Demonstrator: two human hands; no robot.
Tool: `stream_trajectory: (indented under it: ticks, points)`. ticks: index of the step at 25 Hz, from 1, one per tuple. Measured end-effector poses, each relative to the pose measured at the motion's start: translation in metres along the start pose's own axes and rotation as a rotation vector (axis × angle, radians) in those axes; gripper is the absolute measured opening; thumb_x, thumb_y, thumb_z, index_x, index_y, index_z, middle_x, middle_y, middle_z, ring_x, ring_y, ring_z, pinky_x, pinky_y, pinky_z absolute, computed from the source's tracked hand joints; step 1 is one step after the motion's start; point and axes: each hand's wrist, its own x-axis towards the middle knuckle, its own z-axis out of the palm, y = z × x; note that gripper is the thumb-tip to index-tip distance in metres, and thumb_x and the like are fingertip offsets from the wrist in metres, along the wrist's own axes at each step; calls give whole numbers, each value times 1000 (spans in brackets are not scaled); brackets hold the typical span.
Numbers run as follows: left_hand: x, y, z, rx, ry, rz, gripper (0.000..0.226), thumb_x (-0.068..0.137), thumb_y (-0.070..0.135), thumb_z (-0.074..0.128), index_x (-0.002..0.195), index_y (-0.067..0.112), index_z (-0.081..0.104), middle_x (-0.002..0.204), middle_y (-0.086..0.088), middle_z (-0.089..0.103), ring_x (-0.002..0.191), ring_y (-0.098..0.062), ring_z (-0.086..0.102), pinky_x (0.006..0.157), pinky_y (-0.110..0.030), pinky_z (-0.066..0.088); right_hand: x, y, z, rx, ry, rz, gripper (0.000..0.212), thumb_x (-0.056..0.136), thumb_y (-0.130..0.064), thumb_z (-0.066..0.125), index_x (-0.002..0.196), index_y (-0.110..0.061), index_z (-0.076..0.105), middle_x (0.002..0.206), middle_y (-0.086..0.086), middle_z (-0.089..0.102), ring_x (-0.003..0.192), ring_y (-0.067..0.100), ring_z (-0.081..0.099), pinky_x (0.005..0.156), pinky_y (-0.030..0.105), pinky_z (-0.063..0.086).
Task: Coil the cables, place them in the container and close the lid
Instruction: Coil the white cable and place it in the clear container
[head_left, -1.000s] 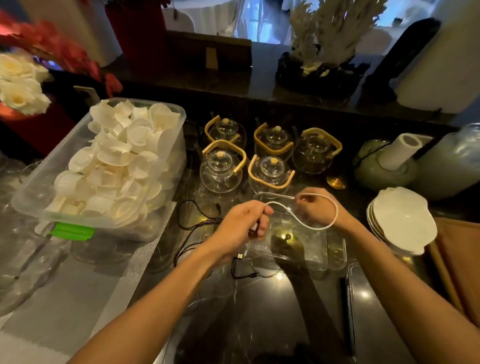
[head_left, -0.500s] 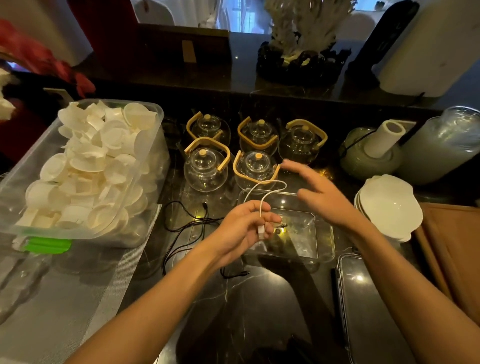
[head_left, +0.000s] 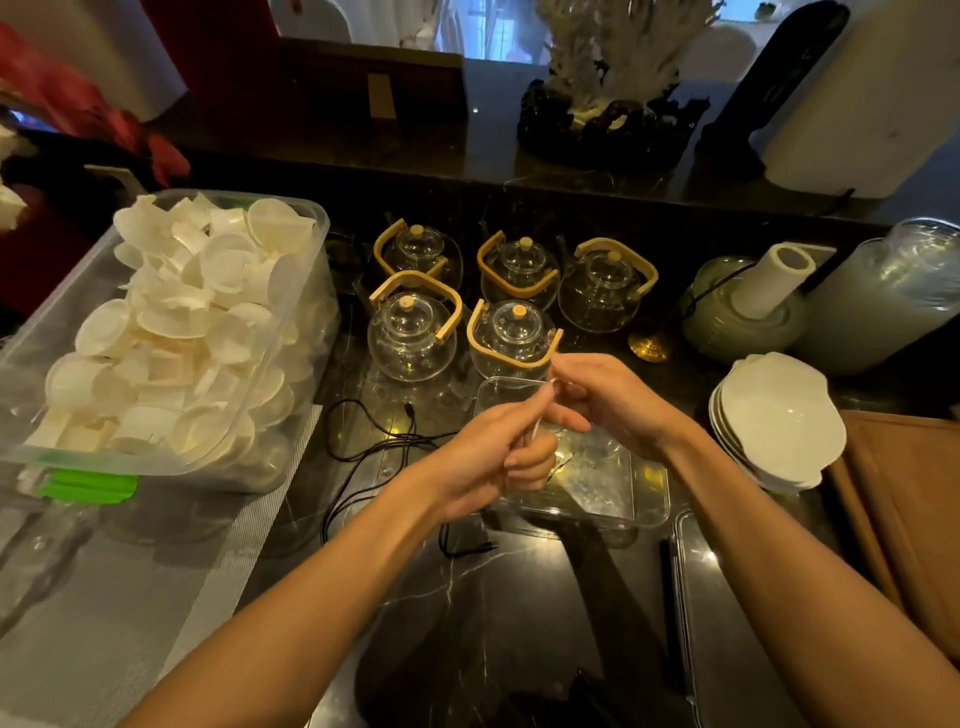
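My left hand (head_left: 498, 452) and my right hand (head_left: 602, 400) meet above the clear plastic container (head_left: 639, 499), both pinching a thin white cable (head_left: 535, 428). Most of that cable is hidden inside my fingers; only a short white strand shows between the hands. A black cable (head_left: 374, 447) lies loose on the dark marble counter to the left of the container, one plug end near my left wrist. The container's clear lid (head_left: 727, 613) lies flat on the counter at the lower right, beside my right forearm.
A big clear bin (head_left: 291, 364) full of white cups sits at the left. Several glass teapots (head_left: 410, 338) with wooden handles stand just behind the container. White plates (head_left: 779, 415) are stacked at the right, next to a brown cloth (head_left: 904, 499).
The wide white loop held a second ago has been gathered in. My right hand opened and reached out, then came back to my left hand and closed on the cable.
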Motion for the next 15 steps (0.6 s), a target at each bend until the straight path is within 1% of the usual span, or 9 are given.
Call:
stream_trajectory:
  ticks: [2,3,5,6,7,9,10,12,15]
  points:
    - [7,4,3,31,-46,8,40,109,34,39,111,7,69,49,4,35,45,-10,34,52,-24,33,1,-2,3,2,-11,-14,36,108,-29,49,85,-4,62,54,3,47,49,8,44,61,20,43]
    - [12,6,5,13,-55,24,37,109,29,39,110,8,70,54,1,42,49,-11,43,54,-24,39,2,-2,4,5,12,-20,35,108,-29,49,86,-4,61,55,6,48,48,8,47,59,19,45]
    - [21,12,8,-61,-30,83,33,108,19,42,109,8,73,70,-7,60,64,-16,61,64,-26,52,5,0,5,54,64,-25,30,107,-28,50,93,-3,61,59,9,51,46,11,52,51,20,47]
    - [26,14,9,-94,-7,125,30,107,14,42,112,7,71,79,-9,66,72,-18,68,70,-27,57,6,4,5,105,83,-27,27,108,-22,50,92,-3,60,61,9,51,45,11,52,48,20,46]
    - [30,16,9,-120,11,168,29,106,8,42,119,3,67,88,-12,70,79,-19,72,76,-28,60,7,9,5,134,108,-32,24,108,-14,49,89,-5,63,67,12,52,50,13,53,49,22,46]
    - [38,19,9,-163,25,229,31,104,0,41,130,-1,58,105,-16,75,95,-23,74,87,-31,60,8,22,7,108,199,-42,29,103,-3,46,93,-15,71,84,17,56,69,25,54,61,31,45]
    - [42,20,9,-180,36,246,33,103,-4,42,133,-2,56,115,-19,73,105,-26,73,93,-34,58,9,28,8,93,245,-33,30,102,-2,45,97,-16,71,87,17,58,74,26,53,63,33,44]
    - [49,19,7,-201,85,281,42,98,-14,39,138,-6,51,131,-24,66,122,-32,66,103,-38,53,8,38,11,102,288,30,25,102,-4,43,97,-11,67,76,10,56,63,18,49,61,32,42]
    - [55,16,2,-270,137,329,57,94,-20,28,146,-2,41,138,-26,61,127,-34,62,110,-42,48,1,54,19,127,264,125,25,107,-18,47,88,-10,62,63,-2,48,54,10,40,59,30,39]
